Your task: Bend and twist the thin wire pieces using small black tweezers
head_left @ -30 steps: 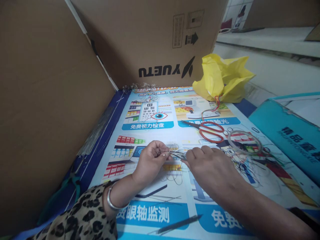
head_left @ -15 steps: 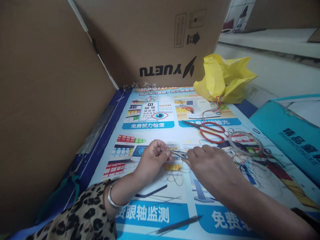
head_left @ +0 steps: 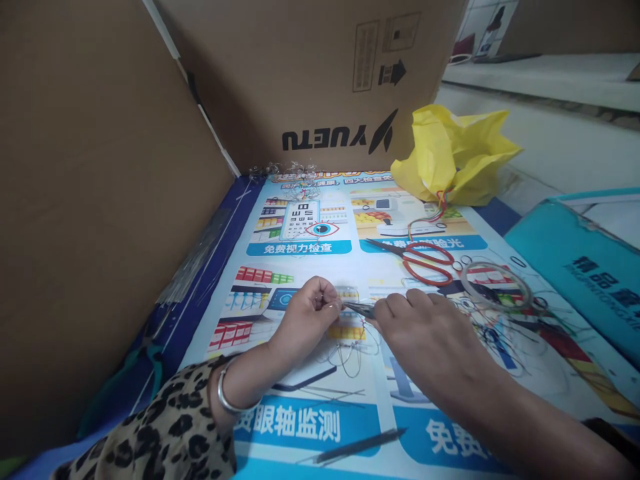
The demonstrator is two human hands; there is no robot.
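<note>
My right hand (head_left: 425,333) is closed around a pair of pliers (head_left: 359,309), whose slim metal jaws point left. The jaw tips meet the fingertips of my left hand (head_left: 313,317). Thumb and fingers of that hand are pinched on a thin wire piece, mostly hidden by the fingers. Below the pliers, loops of fine wire (head_left: 350,357) hang or lie over the printed poster. A silver bangle (head_left: 225,393) circles my left wrist, just past a leopard-print sleeve.
Red-handled scissors (head_left: 427,261) and a clear ring-shaped coil (head_left: 465,283) lie beyond my right hand, beside tangled wires. A yellow bag (head_left: 455,157) stands behind. Teal-handled pliers (head_left: 155,363) lie at left. Dark wire strips (head_left: 360,445) lie in front; cardboard walls (head_left: 320,73) enclose the back and left.
The whole view has shifted slightly, with objects appearing a little further right. My hands keep the same hold, and the pliers have turned slightly at my left fingertips.
</note>
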